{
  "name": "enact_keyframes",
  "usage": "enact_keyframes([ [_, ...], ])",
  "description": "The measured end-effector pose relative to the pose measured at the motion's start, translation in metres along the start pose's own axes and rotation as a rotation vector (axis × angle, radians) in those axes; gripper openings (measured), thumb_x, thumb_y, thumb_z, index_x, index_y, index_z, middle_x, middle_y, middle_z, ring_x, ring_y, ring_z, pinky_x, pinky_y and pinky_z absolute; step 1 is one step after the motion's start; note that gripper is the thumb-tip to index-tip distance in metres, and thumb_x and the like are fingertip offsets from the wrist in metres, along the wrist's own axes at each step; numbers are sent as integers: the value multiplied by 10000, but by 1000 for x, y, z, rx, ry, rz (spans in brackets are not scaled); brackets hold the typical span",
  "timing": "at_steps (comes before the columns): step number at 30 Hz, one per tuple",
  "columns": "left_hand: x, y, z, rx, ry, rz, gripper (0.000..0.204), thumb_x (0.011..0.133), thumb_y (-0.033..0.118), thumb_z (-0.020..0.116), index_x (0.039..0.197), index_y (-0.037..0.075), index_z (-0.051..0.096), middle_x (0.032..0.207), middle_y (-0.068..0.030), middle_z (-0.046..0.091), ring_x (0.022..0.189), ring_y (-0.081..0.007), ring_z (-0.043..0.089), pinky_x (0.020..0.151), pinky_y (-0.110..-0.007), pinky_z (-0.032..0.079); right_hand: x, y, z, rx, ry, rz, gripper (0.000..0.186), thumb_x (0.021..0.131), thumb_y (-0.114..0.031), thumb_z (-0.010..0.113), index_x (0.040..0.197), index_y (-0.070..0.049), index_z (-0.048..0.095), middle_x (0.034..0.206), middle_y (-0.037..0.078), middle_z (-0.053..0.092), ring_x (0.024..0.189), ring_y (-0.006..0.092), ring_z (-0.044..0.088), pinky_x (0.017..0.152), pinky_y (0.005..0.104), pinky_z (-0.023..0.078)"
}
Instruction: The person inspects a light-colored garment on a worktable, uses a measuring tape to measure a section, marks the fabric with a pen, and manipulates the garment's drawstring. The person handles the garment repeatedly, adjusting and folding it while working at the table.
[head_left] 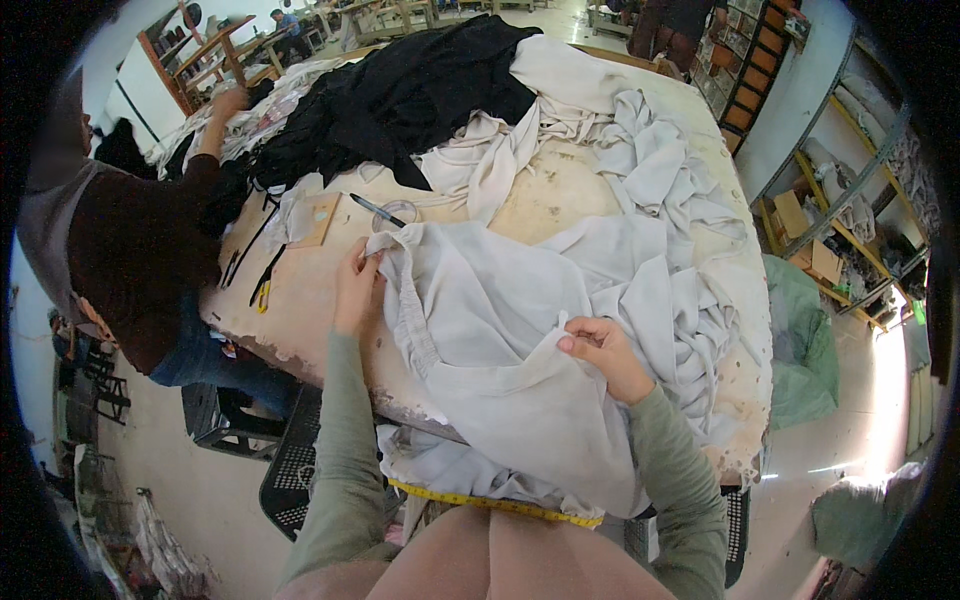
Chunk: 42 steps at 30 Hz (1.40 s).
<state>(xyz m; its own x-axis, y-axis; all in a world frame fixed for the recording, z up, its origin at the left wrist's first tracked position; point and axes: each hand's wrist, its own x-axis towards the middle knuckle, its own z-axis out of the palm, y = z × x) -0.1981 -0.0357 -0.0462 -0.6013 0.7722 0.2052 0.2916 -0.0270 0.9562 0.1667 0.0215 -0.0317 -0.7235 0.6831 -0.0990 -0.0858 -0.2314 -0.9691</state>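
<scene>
pale grey garment [500, 275] | thin, softly creased | gathered band [410, 325] at left | hands [612, 360] both pinching fabric

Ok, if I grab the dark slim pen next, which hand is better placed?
Left, probably: your left hand holds the edge of the pale grey cloth garment close to the dark slim pen. Your right hand pinches that garment farther away. Both look occupied.

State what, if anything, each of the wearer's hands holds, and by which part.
Both hold the white garment: the left hand pinches its edge near the far end of the gathered band; the right hand pinches an edge further right.
</scene>
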Motion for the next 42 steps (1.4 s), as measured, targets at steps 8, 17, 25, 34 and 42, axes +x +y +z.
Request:
enact_keyframes([
  [8, -102, 56, 24, 56, -459, 358, 137, 811, 58, 613, 917, -8, 557, 849, -123, 589, 802, -243, 567, 792, -316, 448, -6, 0, -10, 50, -402, -114, 218, 838, -178, 710, 973, -7, 695, 913, -6, 622, 874, 66, 523, 768, 226, 400],
  [17, -146, 76, 62, 712, -331, 394, 597, 720, 76, 718, 1272, 72, 492, 1277, -149, 484, 1141, -355, 478, 970, -436, 394, 4, 19, 8, -249, -175, 1, 273, 856, -245, 706, 946, 13, 691, 900, 15, 665, 846, 97, 565, 781, 253, 446],
  [25, -125, 75, 86, 783, -437, 635, 593, 790, 149, 632, 1346, 90, 437, 1308, -164, 466, 1231, -384, 401, 992, -480, 354, 6, 22, 8, -419, -332, -44, 263, 851, -238, 706, 977, -7, 694, 915, 50, 690, 854, 108, 585, 803, 272, 463],
  [34, -62, 48, 115, 721, -315, 28, 450, 844, 74, 557, 1290, 57, 495, 1224, -139, 573, 1121, -270, 549, 864, -406, 474, 4, 15, 6, -27, -26, -37, 195, 872, -134, 678, 1030, -23, 651, 963, 4, 662, 854, 63, 563, 804, 211, 435],
  [42, -108, 99, 75, -666, -636, -265, 477, 898, 84, 566, 1351, 2, 446, 1263, -122, 555, 1154, -201, 536, 1004, -298, 393, -10, -4, 6, 357, 101, -156, 140, 849, -89, 669, 979, -38, 659, 947, 13, 653, 903, 102, 572, 852, 261, 427],
])
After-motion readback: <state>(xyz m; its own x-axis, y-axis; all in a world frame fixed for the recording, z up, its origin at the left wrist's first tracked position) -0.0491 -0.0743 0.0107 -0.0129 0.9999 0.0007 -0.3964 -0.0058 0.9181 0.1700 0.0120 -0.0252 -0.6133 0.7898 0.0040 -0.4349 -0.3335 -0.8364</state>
